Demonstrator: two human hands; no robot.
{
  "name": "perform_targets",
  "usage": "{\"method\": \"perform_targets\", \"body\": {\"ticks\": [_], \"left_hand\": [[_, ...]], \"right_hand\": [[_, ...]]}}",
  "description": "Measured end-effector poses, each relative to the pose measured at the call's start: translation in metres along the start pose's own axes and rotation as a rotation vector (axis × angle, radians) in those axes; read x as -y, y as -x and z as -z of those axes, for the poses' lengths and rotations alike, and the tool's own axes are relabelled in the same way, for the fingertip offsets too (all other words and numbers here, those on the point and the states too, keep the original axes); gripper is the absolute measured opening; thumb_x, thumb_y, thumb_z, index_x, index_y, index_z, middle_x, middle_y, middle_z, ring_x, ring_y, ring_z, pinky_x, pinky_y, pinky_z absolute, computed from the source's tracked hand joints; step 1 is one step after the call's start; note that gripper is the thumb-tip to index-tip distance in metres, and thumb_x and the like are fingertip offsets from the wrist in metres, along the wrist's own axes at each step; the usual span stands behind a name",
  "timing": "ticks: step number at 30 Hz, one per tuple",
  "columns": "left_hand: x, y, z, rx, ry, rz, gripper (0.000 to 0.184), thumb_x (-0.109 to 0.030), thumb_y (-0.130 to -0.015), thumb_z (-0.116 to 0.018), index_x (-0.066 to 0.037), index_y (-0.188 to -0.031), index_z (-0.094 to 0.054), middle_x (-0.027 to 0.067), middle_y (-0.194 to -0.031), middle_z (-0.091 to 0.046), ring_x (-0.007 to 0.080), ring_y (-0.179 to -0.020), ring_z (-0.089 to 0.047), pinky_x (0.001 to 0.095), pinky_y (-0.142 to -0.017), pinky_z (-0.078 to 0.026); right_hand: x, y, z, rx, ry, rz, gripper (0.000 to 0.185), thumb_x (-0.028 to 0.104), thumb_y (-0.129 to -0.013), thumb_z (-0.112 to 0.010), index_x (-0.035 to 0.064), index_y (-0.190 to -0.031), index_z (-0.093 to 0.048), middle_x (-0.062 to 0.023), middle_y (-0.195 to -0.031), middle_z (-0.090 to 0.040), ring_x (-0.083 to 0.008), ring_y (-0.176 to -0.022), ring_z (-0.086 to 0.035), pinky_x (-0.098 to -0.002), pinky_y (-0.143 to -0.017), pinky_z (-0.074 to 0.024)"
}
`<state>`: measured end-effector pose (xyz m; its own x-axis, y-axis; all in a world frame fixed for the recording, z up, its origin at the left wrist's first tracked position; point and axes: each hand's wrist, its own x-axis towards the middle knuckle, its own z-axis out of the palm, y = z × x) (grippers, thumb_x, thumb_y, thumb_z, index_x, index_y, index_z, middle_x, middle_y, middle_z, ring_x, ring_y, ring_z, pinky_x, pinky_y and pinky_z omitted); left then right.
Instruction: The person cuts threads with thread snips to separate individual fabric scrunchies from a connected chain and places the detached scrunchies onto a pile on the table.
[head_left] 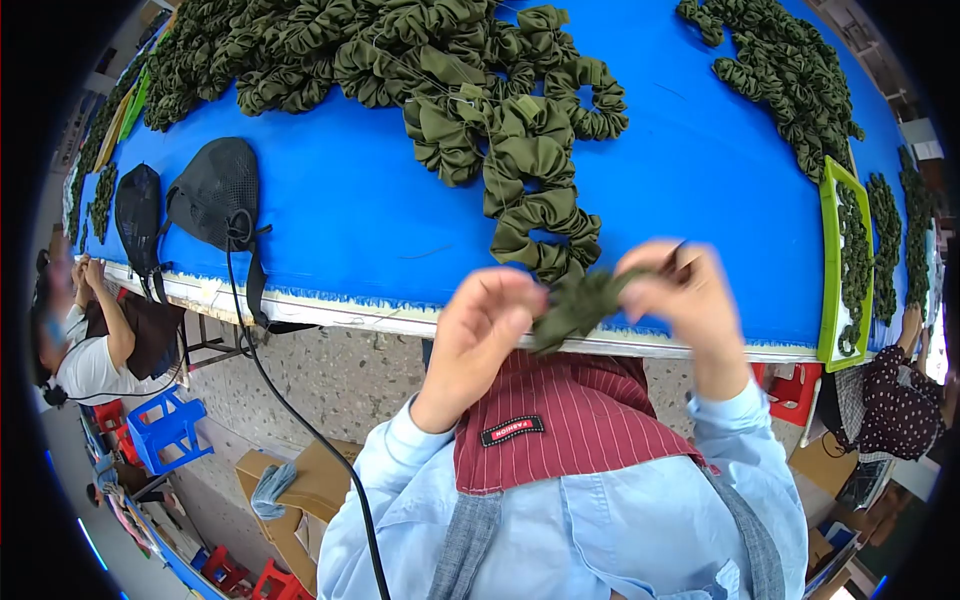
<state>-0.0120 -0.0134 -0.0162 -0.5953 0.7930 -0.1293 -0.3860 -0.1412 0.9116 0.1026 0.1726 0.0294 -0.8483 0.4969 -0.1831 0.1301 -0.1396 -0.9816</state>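
A dark green gathered fabric scrunchie (578,310), blurred by motion, is held between my two hands at the table's front edge. On its left side, my left hand (482,335) is closed on it with thumb and fingertips. My right hand (690,300) pinches its other side and is smeared by motion; something thin and dark shows at the fingers. Just beyond the held piece, more green scrunchies (545,228) lie in a chain on the blue table (340,200), leading back to a large pile (300,50).
Two black mesh bags (215,195) with a black cable lie at the left. Another green pile (785,80) and a lime-green tray (832,270) are at the right. A person (95,345) sits at far left, another (900,400) at far right. A cardboard box (300,490) and blue stool (167,430) stand below.
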Motion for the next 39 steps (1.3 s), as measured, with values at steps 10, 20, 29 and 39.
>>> {"method": "perform_targets", "body": {"ticks": [10,20,29,39], "left_hand": [[0.025,-0.042,-0.004,-0.313,-0.633,-0.173,0.038,-0.001,-0.084,-0.059,0.0,-0.119,-0.045,0.0097,-0.099,-0.058,0.0152,-0.09,-0.056,0.0203,-0.076,-0.046],[-0.012,-0.011,-0.007,-0.145,0.044,0.051,0.042,0.001,-0.081,-0.06,0.001,-0.121,-0.046,0.0117,-0.103,-0.058,0.0142,-0.09,-0.056,0.0241,-0.081,-0.046],[-0.008,-0.019,0.012,-0.227,0.095,0.058,0.039,0.005,-0.078,-0.051,0.002,-0.118,-0.048,0.0125,-0.105,-0.059,0.0154,-0.086,-0.057,0.0241,-0.081,-0.045],[0.004,-0.005,0.031,0.095,0.397,0.01,0.035,0.007,-0.077,-0.046,0.001,-0.112,-0.051,0.0107,-0.103,-0.059,0.0153,-0.09,-0.056,0.0232,-0.081,-0.044]], "right_hand": [[0.018,-0.042,0.042,-0.517,0.114,0.217,0.028,0.013,-0.08,-0.066,0.0009,-0.105,-0.062,-0.0028,-0.077,-0.067,-0.0013,-0.037,-0.029,-0.0152,-0.034,-0.0204],[-0.051,-0.024,-0.043,0.039,0.264,-0.075,0.03,0.0,-0.075,-0.066,0.0018,-0.105,-0.063,-0.0019,-0.096,-0.062,-0.0028,-0.051,-0.035,-0.0167,-0.049,-0.0324],[-0.05,-0.026,-0.058,-0.123,0.197,0.11,0.023,0.003,-0.079,-0.065,0.0027,-0.102,-0.064,-0.0006,-0.081,-0.06,-0.0032,-0.055,-0.036,-0.017,-0.052,-0.0326],[-0.039,-0.006,-0.045,0.291,-0.291,-0.065,0.013,0.0,-0.075,-0.068,0.0006,-0.087,-0.063,0.0001,-0.071,-0.055,-0.0064,-0.054,-0.039,-0.0178,-0.05,-0.032]]}}
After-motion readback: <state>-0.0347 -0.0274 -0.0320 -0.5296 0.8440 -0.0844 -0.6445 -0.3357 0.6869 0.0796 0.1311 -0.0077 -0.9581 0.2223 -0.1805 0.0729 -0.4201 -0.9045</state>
